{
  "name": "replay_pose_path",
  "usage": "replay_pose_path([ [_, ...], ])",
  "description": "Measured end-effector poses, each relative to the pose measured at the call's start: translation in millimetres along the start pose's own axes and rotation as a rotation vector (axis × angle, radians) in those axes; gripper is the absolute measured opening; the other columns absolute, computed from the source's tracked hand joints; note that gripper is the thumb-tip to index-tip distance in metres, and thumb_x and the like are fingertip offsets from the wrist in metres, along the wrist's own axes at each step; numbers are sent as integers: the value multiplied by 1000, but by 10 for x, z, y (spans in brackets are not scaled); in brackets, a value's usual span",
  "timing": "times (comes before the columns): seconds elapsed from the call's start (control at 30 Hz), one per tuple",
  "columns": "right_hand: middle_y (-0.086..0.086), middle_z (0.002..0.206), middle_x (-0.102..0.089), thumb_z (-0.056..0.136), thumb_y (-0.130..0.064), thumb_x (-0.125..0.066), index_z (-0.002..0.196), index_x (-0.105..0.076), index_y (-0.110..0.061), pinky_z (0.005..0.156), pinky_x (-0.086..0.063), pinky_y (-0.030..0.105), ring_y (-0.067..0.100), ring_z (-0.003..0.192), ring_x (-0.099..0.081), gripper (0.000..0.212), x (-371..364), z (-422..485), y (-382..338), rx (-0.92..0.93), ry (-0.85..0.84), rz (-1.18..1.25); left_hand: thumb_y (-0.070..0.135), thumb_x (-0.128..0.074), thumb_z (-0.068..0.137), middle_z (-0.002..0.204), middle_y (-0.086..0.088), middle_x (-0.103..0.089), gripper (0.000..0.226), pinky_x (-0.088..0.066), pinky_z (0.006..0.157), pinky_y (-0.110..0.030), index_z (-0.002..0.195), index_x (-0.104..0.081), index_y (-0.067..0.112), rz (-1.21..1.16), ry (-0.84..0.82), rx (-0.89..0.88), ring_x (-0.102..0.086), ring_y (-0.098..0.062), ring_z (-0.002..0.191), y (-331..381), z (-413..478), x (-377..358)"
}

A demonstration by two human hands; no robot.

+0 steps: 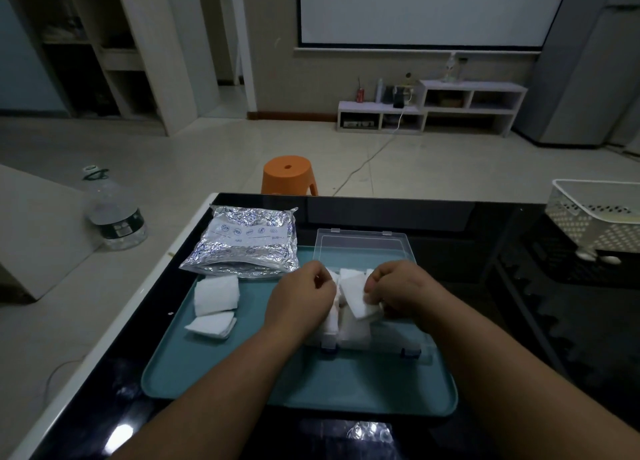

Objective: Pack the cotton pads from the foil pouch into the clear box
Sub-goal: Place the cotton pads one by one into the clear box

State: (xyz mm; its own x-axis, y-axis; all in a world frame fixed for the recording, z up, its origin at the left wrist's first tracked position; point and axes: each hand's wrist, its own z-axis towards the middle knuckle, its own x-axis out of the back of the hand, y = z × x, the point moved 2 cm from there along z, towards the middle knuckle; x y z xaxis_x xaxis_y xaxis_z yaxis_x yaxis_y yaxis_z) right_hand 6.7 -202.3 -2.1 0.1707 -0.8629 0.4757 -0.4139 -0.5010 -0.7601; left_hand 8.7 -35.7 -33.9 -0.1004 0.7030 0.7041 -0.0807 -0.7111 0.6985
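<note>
Over a teal tray [214, 373] on the black table [519, 321], left hand [301, 297] and right hand [398, 286] pinch cotton pads [360, 297].

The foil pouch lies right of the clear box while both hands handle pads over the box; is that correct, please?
Not quite: the head view shows the foil pouch left of the clear box; the left hand and right hand do handle pads over it.

The foil pouch [242, 241] has a white label [249, 233] with upside-down print, seemingly "Date"; the rest, like the bottle [116, 214] label, is illegible.
</note>
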Motion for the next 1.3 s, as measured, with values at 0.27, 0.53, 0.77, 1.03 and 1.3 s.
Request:
replay_pose_path([
  [0.27,18,91,-64,83,4,-65,78,-62,-8,64,-59,34,28,78,-63,13,-24,-25,11,-41,-60,90,23,-73,74,72,3,-70,28,-45,63,-30,91,-52,30,-255,-185,113,-59,-16,63,65,-28,-62],
  [0.53,19,88,-66,86,2,-64,82,-63,-7,64,-61,36,29,73,-68,10,-74,-3,58,-32,-49,-66,33,-73,74,73,9,-66,19,-48,68,-28,76,-54,28,50,-174,10,-62,-13,72,89,-29,-66],
  [0.77,11,94,-67,85,-7,-67,89,-67,-11,83,-58,41,26,92,-67,6,-187,39,99,25,-27,-280,32,-69,75,95,7,-58,15,-39,69,-26,88,-62,32,247,-141,-95,-58,-18,91,100,-78,-132],
  [1.03,1,82,-65,84,-10,-70,86,-73,-20,68,-58,29,15,76,-64,10,-230,84,162,81,67,-285,42,-71,73,97,8,-56,24,-44,78,-26,96,-68,38,286,-198,-105,-58,-14,94,6,-38,-130],
  [1.3,-3,95,-65,75,-13,-79,102,-73,-27,68,-50,22,10,78,-60,31,-219,57,102,124,48,-337,44,-72,72,99,9,-58,32,-44,80,-26,103,-67,39,312,-178,-132,-59,-14,96,-41,-3,-98],
])
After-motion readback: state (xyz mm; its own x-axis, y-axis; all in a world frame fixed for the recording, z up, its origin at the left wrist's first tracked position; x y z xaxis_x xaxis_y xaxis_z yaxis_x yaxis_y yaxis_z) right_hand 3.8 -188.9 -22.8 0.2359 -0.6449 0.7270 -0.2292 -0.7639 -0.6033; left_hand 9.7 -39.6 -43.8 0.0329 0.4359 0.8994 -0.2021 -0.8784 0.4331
